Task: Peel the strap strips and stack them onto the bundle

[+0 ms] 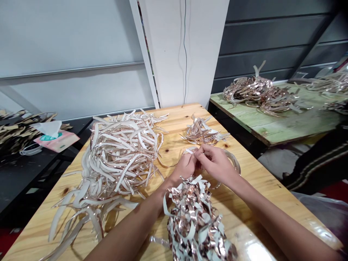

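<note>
At the middle of the wooden table my left hand [187,166] and my right hand [214,162] meet, fingertips pinched together. Between them is a shiny rose-gold and white strip [191,149]; its pale end shows above the fingers, the rest is partly covered. Curved strips [234,163] loop out past my right hand. Just below the hands lies a thick bundle of crinkled metallic pieces [197,221], rose-gold and white, between my forearms. A large heap of loose strips [116,152] spreads left of my hands. Beyond them sits a smaller pile of strips [202,130].
The wooden table [174,112] ends against a white column [179,54]. At left, a dark table [24,174] bears a pink tissue box [58,139]. At right, a green table [269,128] holds more strips [258,90]; a person's dark, striped clothing [323,163] shows beside it.
</note>
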Action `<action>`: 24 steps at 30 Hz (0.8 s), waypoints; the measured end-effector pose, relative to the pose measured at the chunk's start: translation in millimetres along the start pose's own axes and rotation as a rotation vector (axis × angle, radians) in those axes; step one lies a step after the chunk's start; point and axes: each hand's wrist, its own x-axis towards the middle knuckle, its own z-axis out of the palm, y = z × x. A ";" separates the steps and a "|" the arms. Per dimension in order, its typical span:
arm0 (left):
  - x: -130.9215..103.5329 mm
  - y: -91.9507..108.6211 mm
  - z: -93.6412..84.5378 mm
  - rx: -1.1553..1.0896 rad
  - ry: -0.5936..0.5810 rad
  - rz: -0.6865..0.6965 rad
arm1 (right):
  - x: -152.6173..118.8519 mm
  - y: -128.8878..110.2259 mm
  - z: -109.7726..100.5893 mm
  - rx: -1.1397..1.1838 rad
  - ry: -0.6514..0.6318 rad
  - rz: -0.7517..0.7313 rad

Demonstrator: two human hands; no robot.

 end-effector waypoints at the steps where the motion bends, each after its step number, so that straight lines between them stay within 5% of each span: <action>1: -0.2 0.6 0.0 -0.002 0.001 -0.002 | 0.1 0.0 0.0 -0.001 0.003 0.000; 24: 0.4 8.7 0.6 -0.069 0.004 -0.007 | 0.3 -1.7 -0.8 -0.047 0.012 -0.016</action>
